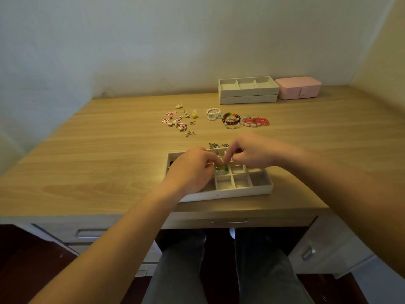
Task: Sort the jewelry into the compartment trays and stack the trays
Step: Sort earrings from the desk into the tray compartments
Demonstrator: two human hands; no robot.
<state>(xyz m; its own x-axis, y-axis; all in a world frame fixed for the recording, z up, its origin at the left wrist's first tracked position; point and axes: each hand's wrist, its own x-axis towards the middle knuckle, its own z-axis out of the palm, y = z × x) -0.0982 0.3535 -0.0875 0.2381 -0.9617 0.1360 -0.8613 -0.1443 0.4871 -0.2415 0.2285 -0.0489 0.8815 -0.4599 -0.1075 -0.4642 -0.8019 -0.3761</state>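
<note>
Left hand (pixel 192 170): centre of the frame, forearm coming up from the lower left, fingers curled down over the left half of the compartment tray (pixel 228 193).
Right hand (pixel 247 153): forearm entering from the right edge, wrist raised, thumb and forefinger pointing down at the tray's back row.
Hands together: the fingertips meet over the tray; whether they pinch a piece I cannot tell.
Tray: on the desk (pixel 87 150) near its front edge, with a green-and-white piece (pixel 221 170) in a middle compartment.
Loose jewelry: bracelets (pixel 236 119) and small pink pieces (pixel 178 120) lie beyond the hands; silver chains (pixel 215 145) lie just behind the tray.
Stacked trays (pixel 248 89): upper right, beside a pink box (pixel 298 87).
</note>
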